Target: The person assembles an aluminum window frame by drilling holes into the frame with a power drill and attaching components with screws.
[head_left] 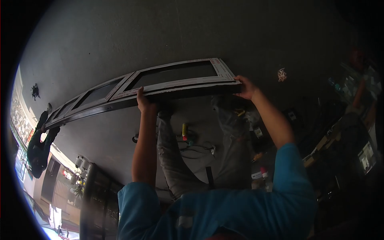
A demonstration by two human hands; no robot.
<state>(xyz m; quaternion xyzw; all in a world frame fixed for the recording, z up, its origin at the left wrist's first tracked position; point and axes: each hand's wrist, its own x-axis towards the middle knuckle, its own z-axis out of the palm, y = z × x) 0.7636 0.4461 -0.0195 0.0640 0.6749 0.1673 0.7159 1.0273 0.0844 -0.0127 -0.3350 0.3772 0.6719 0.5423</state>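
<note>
A long frame (172,83) with white, red-printed protective film on its face and a dark side edge stretches from the centre to the far left. Several rectangular openings are divided by crossbars. My left hand (145,102) grips its near long edge beside a crossbar, with a finger over the top. At the right end corner, my right hand (246,87) is closed round the frame. The frame is raised in front of my legs, above the grey floor. Its far end is at the hands of another person (40,148).
On the floor between and behind my legs are a yellow tool (184,131) and cables (196,149). A small pale heap (282,75) lies at the right, a dark heap (35,91) at the far left. Cluttered materials (328,140) line the right side.
</note>
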